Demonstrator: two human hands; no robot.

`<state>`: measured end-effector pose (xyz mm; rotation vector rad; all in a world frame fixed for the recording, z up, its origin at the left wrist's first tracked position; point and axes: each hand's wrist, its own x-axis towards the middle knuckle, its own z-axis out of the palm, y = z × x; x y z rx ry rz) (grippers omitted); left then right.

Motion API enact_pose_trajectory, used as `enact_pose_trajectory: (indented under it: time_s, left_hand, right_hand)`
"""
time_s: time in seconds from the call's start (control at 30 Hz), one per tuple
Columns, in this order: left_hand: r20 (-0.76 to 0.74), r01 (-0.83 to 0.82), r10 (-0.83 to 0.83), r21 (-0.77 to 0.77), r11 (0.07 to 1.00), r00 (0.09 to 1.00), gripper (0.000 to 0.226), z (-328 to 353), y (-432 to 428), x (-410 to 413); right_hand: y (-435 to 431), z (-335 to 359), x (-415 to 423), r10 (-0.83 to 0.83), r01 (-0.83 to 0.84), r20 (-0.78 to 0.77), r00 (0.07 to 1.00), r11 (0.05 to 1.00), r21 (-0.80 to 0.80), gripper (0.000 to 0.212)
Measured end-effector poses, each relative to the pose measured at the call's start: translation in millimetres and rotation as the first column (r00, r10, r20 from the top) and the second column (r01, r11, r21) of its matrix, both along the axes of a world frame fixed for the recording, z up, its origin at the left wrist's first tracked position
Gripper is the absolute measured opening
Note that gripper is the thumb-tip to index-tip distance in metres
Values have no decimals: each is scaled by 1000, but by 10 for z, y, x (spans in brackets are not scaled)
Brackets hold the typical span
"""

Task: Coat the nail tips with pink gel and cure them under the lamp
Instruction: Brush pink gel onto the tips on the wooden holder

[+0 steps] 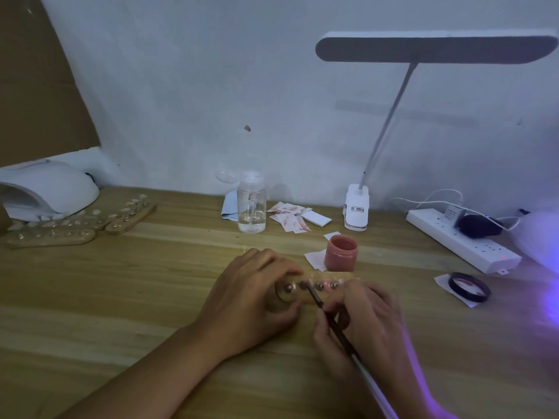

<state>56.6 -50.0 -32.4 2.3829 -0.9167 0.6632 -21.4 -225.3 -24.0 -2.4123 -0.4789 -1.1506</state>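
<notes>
matt pale wooden table (151, 282); clear glossy plastic bottle (251, 204); smooth white plastic power strip (462, 240); stained paper squares (287, 217).

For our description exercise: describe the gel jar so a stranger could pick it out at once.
Start at the white desk lamp by the wall and find its base. Just in front of it stands the jar. Unlike the tall clear bottle nearby, it is squat, pink and lidless.
</notes>
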Motion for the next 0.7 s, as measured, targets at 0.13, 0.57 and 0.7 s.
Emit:
enact_pose_trajectory:
  time_s: [0.13, 0.57, 0.7]
  left_hand:
    - [13, -6, 6, 4, 1000, 1000, 39, 14, -5, -18]
    - [50, -16, 15, 14, 1000, 999, 40, 8, -8, -24]
    - [42, -21, 20, 19, 1000, 999, 40, 9, -8, -20]
  right_hand:
    - [-24, -26, -8, -13, 13, -13, 1000, 1000, 10, 8]
    - [-36, -44, 7, -4, 3, 44, 999, 999, 34, 6]
    - [-27, -17, 19, -16, 13, 56, 998, 999, 39, 7]
